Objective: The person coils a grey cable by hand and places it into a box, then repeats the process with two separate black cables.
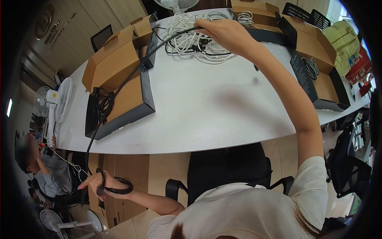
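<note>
My right hand (225, 34) is raised over the far side of the table, its fingers pinched on a black cable (137, 67). From there the cable runs slantwise down to the left, across an open box, to my left hand (102, 184). Loops of the same cable circle my left palm and wrist, and one finger points outward. Below my right forearm a small dark piece (256, 67) shows; what it is I cannot make out. Behind my right hand lies a tangled heap of white cables (185, 34) with some black ones among them.
An open cardboard box (148, 93) at left holds coiled black cable (103, 104). Another open box (308, 85) at right holds a grey coil (311, 68). White fans (63, 99) stand at left near a seated person (53, 173). A black chair (229, 167) is before me.
</note>
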`<act>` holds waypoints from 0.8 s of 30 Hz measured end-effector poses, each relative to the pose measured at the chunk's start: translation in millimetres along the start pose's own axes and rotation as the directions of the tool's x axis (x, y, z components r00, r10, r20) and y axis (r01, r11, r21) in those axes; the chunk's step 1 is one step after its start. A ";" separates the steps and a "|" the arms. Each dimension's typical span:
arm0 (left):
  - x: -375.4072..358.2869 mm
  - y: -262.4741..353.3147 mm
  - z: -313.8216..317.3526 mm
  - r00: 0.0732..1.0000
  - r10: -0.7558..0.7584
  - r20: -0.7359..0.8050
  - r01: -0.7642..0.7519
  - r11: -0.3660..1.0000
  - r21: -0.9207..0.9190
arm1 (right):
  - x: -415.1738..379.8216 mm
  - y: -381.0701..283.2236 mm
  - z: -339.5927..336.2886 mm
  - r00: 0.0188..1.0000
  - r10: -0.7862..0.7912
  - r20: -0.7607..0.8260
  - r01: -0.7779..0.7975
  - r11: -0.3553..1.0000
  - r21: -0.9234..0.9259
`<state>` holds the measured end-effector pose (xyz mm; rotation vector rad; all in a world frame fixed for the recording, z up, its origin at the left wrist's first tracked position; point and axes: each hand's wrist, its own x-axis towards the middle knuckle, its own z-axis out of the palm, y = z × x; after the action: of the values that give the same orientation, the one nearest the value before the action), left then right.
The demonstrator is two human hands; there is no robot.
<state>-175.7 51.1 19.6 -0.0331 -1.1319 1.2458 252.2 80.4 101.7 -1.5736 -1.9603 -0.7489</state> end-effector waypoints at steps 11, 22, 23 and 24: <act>51.1 -40.1 -3.9 0.758 0.384 0.528 -0.471 -0.237 0.849 | -171.0 -71.3 -62.5 0.931 -0.230 0.284 0.313 0.902 -0.298; -9.8 -42.7 -109.6 0.914 0.094 0.395 -0.251 -0.634 0.732 | -234.7 -97.0 -155.3 0.950 -0.310 -0.036 0.287 0.913 -0.289; -25.7 -48.6 -115.6 0.952 -0.096 0.290 -0.283 -0.637 0.717 | -240.8 -102.9 -167.1 0.958 -0.282 -0.044 0.259 0.923 -0.284; -36.1 -60.9 -117.3 0.944 -0.291 0.157 -0.311 -0.620 0.721 | -245.9 -111.2 -180.5 0.975 -0.217 -0.037 0.198 0.937 -0.287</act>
<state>-47.6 62.9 -27.3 1.9093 0.5151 1.9218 200.6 -236.0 49.9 -1.4854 -2.0616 -1.1993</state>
